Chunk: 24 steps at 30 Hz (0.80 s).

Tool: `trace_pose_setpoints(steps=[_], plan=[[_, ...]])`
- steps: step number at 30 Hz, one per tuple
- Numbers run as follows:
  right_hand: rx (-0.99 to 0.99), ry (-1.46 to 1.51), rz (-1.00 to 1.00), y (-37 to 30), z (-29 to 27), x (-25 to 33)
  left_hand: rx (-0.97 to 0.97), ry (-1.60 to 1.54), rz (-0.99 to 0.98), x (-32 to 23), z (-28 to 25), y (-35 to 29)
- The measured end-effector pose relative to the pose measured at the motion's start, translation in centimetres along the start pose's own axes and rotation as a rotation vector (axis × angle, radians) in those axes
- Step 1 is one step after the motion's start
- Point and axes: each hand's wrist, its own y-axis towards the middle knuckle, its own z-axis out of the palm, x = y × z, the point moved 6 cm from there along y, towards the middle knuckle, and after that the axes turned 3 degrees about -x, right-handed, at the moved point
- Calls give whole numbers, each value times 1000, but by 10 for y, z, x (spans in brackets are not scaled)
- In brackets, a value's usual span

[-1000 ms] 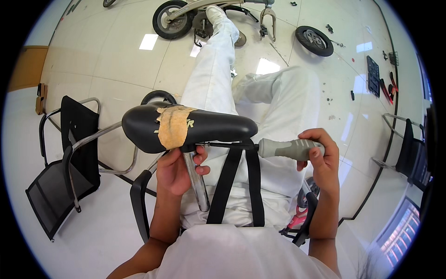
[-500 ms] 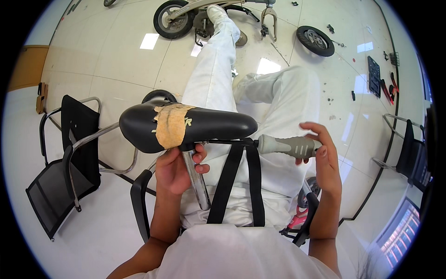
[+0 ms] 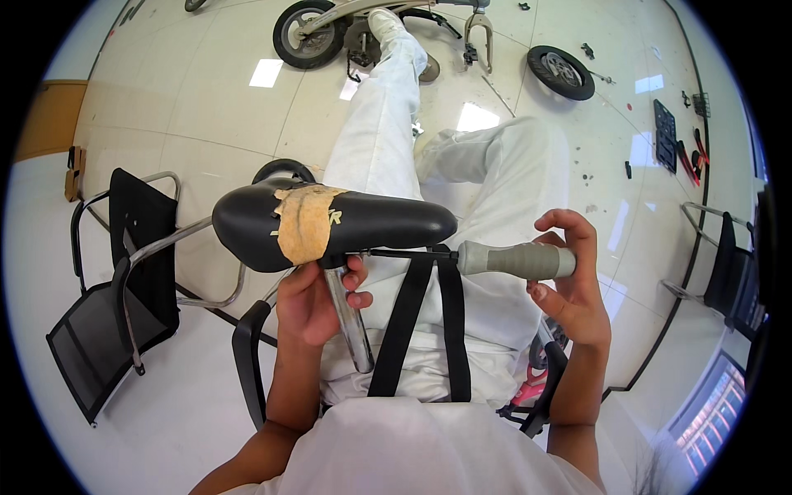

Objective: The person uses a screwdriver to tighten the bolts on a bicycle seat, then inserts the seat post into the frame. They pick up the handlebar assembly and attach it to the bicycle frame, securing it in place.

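A black bicycle saddle [image 3: 371, 223] with a strip of tan tape [image 3: 305, 224] around it sits on a shiny metal seat post [image 3: 351, 322]. My left hand [image 3: 309, 301] is wrapped around the post just under the saddle. A tool with a grey handle [image 3: 516, 261] has its thin shaft running left to the clamp under the saddle. My right hand [image 3: 573, 285] touches the grey handle with loosened fingers, thumb and fingertips on it. I am seated, white trousers below.
A black folding chair [image 3: 115, 297] with a chrome frame stands at my left. A partly dismantled small bicycle [image 3: 363, 29] lies ahead on the tiled floor, a loose wheel [image 3: 561, 73] to its right. Tools [image 3: 672, 140] lie at the right; another chair [image 3: 726, 256] stands there.
My right hand went from a full grip on the grey handle to a loosened hold with fingers spread. The saddle and left hand have stayed in place.
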Motion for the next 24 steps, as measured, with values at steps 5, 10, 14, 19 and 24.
trace_pose_setpoints(steps=[5, 10, 14, 19, 24], plan=[[91, -52, 314, 0, -14, -7, -21, -27, -1, 2, -2, -1], [50, -58, 146, 4, -7, 3, -36, -64, -12, 6, -5, 0], [77, -99, 17, 6, -10, -1, -22, -44, -8, 6, -1, 2], [101, -52, 228, 1, -20, -9, -13, -2, -16, 8, 7, 4], [7, -24, 124, 2, 0, 3, -25, 12, 5, 4, 2, 3]])
